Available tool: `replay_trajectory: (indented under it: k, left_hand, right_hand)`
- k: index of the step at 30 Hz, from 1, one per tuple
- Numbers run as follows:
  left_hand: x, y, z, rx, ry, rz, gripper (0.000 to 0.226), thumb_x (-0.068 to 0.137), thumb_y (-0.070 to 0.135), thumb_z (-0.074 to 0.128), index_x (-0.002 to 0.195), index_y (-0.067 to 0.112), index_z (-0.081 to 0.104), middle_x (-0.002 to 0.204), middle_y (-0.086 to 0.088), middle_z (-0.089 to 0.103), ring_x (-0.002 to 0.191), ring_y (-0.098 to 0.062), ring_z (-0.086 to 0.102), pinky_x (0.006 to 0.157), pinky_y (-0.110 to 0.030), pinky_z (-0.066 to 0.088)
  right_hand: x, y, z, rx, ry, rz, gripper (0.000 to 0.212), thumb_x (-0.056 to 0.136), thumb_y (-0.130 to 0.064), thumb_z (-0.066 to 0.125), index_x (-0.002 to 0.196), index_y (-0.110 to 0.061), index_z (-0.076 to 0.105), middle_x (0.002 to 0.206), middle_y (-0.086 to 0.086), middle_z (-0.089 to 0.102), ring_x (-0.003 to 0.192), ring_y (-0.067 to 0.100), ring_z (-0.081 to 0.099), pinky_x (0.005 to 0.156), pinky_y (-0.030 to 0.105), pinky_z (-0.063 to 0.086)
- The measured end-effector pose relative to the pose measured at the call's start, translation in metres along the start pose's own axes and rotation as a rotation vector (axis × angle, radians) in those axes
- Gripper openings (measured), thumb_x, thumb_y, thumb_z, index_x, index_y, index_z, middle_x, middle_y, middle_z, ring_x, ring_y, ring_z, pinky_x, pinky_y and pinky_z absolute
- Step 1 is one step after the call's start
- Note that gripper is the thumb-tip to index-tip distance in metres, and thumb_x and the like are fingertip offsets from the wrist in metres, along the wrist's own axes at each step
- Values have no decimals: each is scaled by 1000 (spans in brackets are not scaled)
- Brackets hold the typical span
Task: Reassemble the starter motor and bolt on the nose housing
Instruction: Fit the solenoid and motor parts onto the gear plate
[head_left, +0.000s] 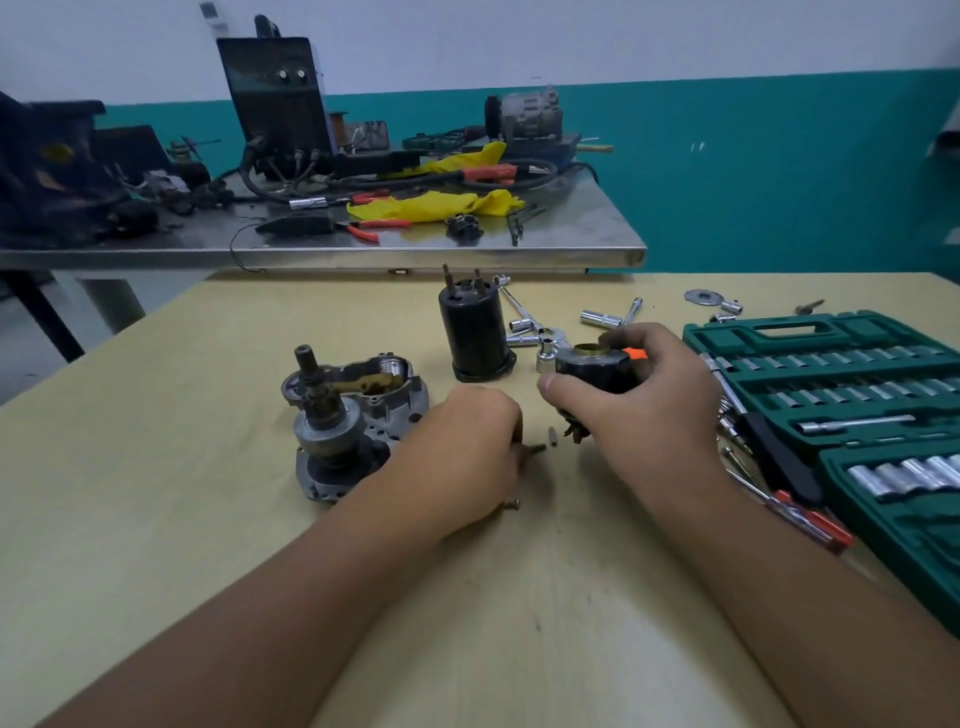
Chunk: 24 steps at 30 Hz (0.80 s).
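The grey nose housing (387, 397) lies on the tan table (182, 467), with the armature shaft and gear assembly (324, 410) standing upright in it. A black cylindrical motor body (474, 332) stands behind, two studs sticking up from its top. My right hand (639, 395) grips a black solenoid-like cylinder (592, 366) with a brass ring on top and an orange tab beside it. My left hand (467, 447) rests on the table with fingers curled down over small screws; one dark screw (535, 448) shows at its fingertips. A short pin (553, 436) lies between the hands.
An open green socket set case (857, 415) fills the right side, with a red-handled screwdriver (810, 519) beside it. Loose sockets and a ratchet (545, 338) lie behind my right hand. A steel workbench (363, 249) cluttered with a welder, cables and pliers stands beyond.
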<state>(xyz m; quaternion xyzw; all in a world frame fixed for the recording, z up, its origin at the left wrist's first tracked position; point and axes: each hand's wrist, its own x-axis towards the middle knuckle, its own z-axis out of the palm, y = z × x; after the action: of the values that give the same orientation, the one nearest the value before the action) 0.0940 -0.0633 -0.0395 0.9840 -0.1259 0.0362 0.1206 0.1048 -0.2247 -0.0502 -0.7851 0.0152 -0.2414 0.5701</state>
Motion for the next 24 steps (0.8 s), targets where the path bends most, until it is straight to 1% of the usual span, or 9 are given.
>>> replay_trajectory:
  k: [3,6,10,13,15,17,20,22,24]
  left_hand:
    - [1,-1,4,48,-14,2,9,102,21,57,102,15,64,102,-7,57,92,-28,62,83,-47,57]
    - [-1,-3,2,8,16,21,13,105,26,55,107,15,61,108,-6,59,97,-27,61,87,-47,54]
    - [-9,-11,-10,-114,38,49,6,100,29,64,96,24,64,99,2,67,93,-19,62,86,-42,55]
    - [-16,-13,-10,-87,-6,107,9,98,32,69,102,24,70,98,6,65,91,-15,60,85,-39,55]
    - [-20,-15,-13,-88,20,152,16,98,39,67,107,26,70,101,8,59,91,-11,56,83,-34,53]
    - [-25,-18,-23,-77,27,254,24,94,49,67,110,31,71,102,13,55,90,-5,53,78,-29,51]
    - [-32,-24,-34,86,-192,369,35,85,56,74,116,40,71,102,19,59,91,-1,54,77,-27,51]
    - [-32,-23,-34,132,-306,350,28,89,46,75,116,39,71,105,19,60,95,-4,55,85,-31,54]
    - [-30,-22,-32,95,-315,354,18,94,33,73,112,35,73,104,17,62,95,-5,57,90,-33,54]
  right_hand:
    - [0,1,0,7,-5,-2,52,49,-53,90,90,-42,60,88,-12,73,83,5,72,76,37,63]
    - [0,-1,-3,16,10,-14,55,48,-56,88,93,-41,61,89,-10,73,81,10,73,73,39,64]
    - [3,1,-4,38,18,4,61,48,-54,91,100,-35,65,93,-4,74,82,18,75,71,42,64]
    - [5,0,-5,48,44,10,61,49,-52,93,100,-34,66,94,-4,74,84,17,75,71,41,64]
    - [7,-3,-9,90,92,-7,59,51,-49,95,101,-33,66,94,-4,75,81,14,75,64,38,64]
    - [11,-7,-16,149,154,-33,55,54,-46,95,98,-33,66,93,-5,74,73,11,76,55,32,62]
    - [17,-14,-28,215,267,-84,44,58,-41,94,91,-32,66,90,-6,73,73,8,75,55,26,60]
    - [20,-16,-34,277,327,-89,42,59,-37,94,90,-28,67,86,-8,73,70,5,74,54,21,58]
    - [22,-16,-35,325,352,-85,40,62,-31,93,91,-20,68,79,-10,72,65,3,72,52,17,56]
